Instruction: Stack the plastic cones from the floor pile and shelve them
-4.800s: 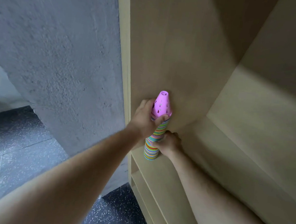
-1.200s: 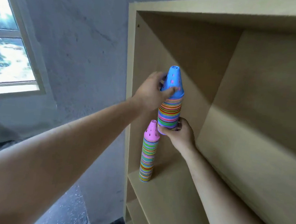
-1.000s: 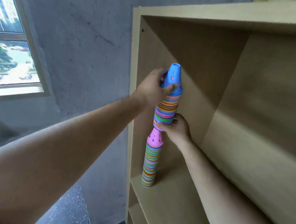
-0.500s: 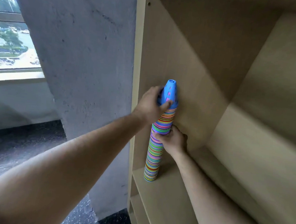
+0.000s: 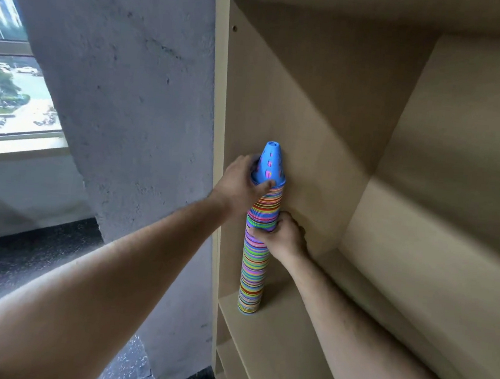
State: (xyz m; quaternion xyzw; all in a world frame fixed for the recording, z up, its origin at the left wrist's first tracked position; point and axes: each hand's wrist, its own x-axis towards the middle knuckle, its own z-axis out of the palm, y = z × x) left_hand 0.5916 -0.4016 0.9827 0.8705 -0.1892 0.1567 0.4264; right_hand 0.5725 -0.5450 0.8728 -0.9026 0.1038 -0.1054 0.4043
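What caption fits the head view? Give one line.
Left hand and right hand grip a tall blue-topped cone stack standing on a shelf.

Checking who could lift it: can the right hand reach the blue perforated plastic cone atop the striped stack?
Probably yes: the right hand grips the stack below the blue cone, whose right side is bare; the left hand holds its left side.

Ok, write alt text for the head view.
A tall striped cone stack, blue-topped, stands on a shelf. The left hand grips it near the top, the right hand at mid-height. Grey wall and window at left.
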